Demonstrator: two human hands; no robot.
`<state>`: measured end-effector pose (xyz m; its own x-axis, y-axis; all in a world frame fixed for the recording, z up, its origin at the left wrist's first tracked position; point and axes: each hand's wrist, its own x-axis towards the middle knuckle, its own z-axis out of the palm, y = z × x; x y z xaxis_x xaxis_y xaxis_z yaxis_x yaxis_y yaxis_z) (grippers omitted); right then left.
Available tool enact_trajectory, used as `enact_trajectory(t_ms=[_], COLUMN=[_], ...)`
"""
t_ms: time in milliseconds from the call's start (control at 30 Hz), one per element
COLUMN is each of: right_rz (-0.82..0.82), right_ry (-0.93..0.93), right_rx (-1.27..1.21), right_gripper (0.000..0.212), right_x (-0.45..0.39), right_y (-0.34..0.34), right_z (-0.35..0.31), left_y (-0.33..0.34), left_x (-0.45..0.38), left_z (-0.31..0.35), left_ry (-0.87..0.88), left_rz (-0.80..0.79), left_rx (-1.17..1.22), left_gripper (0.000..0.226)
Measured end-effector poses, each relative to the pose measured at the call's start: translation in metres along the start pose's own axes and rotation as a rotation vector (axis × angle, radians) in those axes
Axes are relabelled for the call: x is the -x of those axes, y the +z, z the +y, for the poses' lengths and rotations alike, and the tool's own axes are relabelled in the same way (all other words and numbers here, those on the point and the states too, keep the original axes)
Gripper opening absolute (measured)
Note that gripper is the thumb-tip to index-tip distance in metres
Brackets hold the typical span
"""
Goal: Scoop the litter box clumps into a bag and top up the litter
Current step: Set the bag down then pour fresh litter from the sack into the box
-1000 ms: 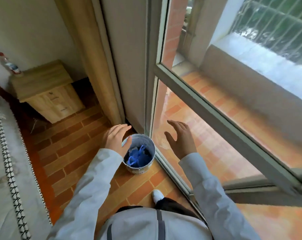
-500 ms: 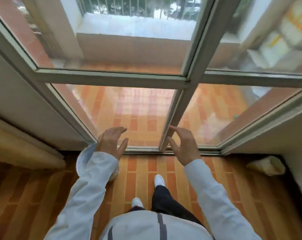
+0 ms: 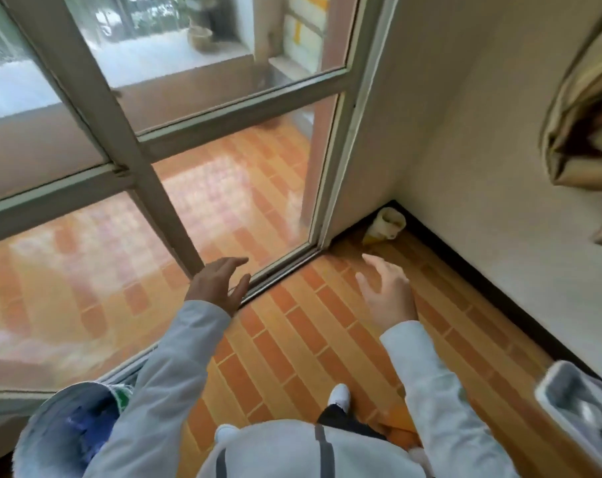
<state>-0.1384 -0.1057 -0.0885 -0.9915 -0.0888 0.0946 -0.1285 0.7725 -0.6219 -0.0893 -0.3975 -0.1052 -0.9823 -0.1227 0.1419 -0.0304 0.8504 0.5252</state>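
Observation:
My left hand point(image 3: 220, 284) hovers over the sliding door track with straight, spread fingers and holds nothing. My right hand point(image 3: 389, 293) reaches forward over the orange tiled floor, fingers relaxed and empty. A pale bag point(image 3: 384, 225) lies in the far corner by the wall, beyond my right hand. A round bin point(image 3: 40, 439) with blue contents stands at the lower left, partly behind my left sleeve. A grey-white tray-like container point(image 3: 582, 408) shows at the lower right edge; its contents are blurred.
A glass sliding door point(image 3: 223, 108) with grey frames fills the left and top, with a balcony behind it. A white wall point(image 3: 499, 167) with a dark skirting runs on the right. A beige cloth bundle point(image 3: 582, 122) hangs at the upper right. My white shoe point(image 3: 339, 396) stands on the tiles.
The view has swung right from the bin and the door toward the room corner. Both hands stay raised and empty; the bin now sits at the lower left and the grey container has come into view.

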Motion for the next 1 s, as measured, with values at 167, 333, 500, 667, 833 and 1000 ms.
enact_trajectory(t_ms=[167, 333, 500, 667, 833, 1000], right_rz=[0.058, 0.053, 0.056, 0.046, 0.038, 0.046], right_ry=[0.080, 0.160, 0.252, 0.341, 0.379, 0.433], right_rx=[0.055, 0.063, 0.048, 0.044, 0.059, 0.047], right_gripper=[0.033, 0.033, 0.032, 0.033, 0.033, 0.032], right_x=[-0.015, -0.034, -0.060, -0.102, -0.168, -0.257], right_y=[-0.061, -0.103, -0.123, -0.129, -0.129, -0.128], right_z=[0.079, 0.144, 0.188, 0.221, 0.258, 0.290], left_y=[0.057, 0.098, 0.127, 0.162, 0.206, 0.250], left_x=[-0.044, -0.080, -0.117, -0.168, -0.241, -0.329], left_z=[0.071, 0.131, 0.165, 0.182, 0.197, 0.214], left_ry=[0.045, 0.046, 0.049, 0.023, -0.005, 0.005], left_rz=[-0.063, -0.086, -0.123, -0.190, -0.202, -0.231], left_rx=[0.021, 0.016, 0.010, 0.010, 0.032, 0.069], left_gripper=[0.032, 0.032, 0.031, 0.031, 0.026, 0.025])
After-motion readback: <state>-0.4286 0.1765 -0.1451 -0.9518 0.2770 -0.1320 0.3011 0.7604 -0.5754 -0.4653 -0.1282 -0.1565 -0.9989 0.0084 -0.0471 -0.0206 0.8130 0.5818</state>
